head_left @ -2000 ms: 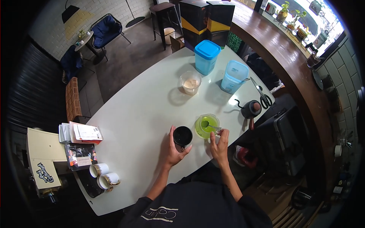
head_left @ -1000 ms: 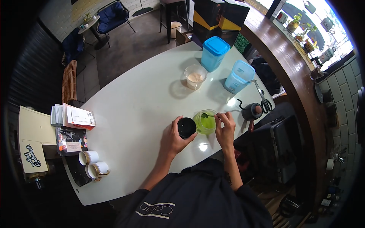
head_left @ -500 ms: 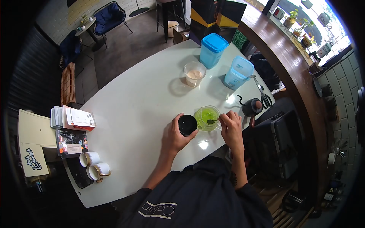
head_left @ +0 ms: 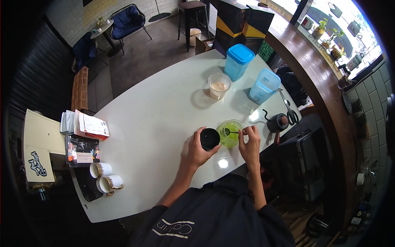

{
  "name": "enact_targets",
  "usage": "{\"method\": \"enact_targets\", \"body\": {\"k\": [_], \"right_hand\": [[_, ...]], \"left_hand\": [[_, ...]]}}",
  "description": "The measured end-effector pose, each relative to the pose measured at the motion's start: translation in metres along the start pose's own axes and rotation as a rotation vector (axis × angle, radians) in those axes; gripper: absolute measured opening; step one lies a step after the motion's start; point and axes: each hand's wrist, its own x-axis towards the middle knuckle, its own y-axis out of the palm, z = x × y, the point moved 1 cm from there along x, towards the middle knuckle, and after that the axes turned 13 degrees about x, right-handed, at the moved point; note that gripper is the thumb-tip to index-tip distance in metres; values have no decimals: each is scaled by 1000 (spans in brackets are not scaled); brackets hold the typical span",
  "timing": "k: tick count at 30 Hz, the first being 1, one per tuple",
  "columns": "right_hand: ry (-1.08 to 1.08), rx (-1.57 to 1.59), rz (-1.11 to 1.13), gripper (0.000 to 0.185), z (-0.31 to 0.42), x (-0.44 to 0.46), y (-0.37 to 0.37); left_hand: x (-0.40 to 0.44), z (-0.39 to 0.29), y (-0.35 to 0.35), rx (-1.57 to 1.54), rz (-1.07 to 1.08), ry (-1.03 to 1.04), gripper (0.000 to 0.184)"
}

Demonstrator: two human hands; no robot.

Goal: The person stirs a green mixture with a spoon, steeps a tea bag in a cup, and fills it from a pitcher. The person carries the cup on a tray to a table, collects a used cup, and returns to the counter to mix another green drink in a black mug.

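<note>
Fingers and thumb of my left hand [head_left: 197, 153] wrap round a black cup [head_left: 210, 139], whose inside looks dark. Just right of it stands a clear pitcher [head_left: 224, 140] with bright green liquid [head_left: 233, 138] in it. My right hand [head_left: 250, 144] pinches the handle of a spoon [head_left: 233, 132], and the spoon's bowl is over or in the green liquid. Farther back is a clear tub [head_left: 219, 86] with pale contents. Behind it are a lidded blue container [head_left: 237, 64] and an open blue container [head_left: 263, 87].
At the right edge of the white table [head_left: 156, 119] are scissors [head_left: 289, 110] and a dark gooseneck kettle [head_left: 277, 122]. On the left lie packets [head_left: 91, 125] and two white-and-gold mugs [head_left: 110, 184]. Black boxes [head_left: 240, 22] stand at the far end.
The spoon has shifted about within the pitcher, with my right hand moving along. My left hand keeps its hold on the black cup beside the pitcher. The camera view has shifted slightly.
</note>
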Motion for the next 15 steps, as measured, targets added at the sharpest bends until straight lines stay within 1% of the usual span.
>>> {"method": "enact_targets", "body": {"k": [4, 8, 11, 13, 14, 15], "right_hand": [[102, 40, -42, 16, -8, -5, 2], [89, 45, -79, 17, -14, -9, 5], [100, 69, -122, 17, -15, -10, 8], [183, 154, -160, 19, -17, -12, 10], [182, 155, -165, 19, -18, -14, 11], [200, 144, -164, 24, -19, -15, 11]], "left_hand": [[-1, 2, 3, -28, -3, 7, 79], [0, -1, -1, 0, -2, 12, 79], [2, -9, -10, 33, 36, -4, 79], [3, -12, -13, 70, 45, -23, 79], [2, -13, -13, 71, 46, -18, 79], [2, -13, -13, 63, 37, -23, 78]]}}
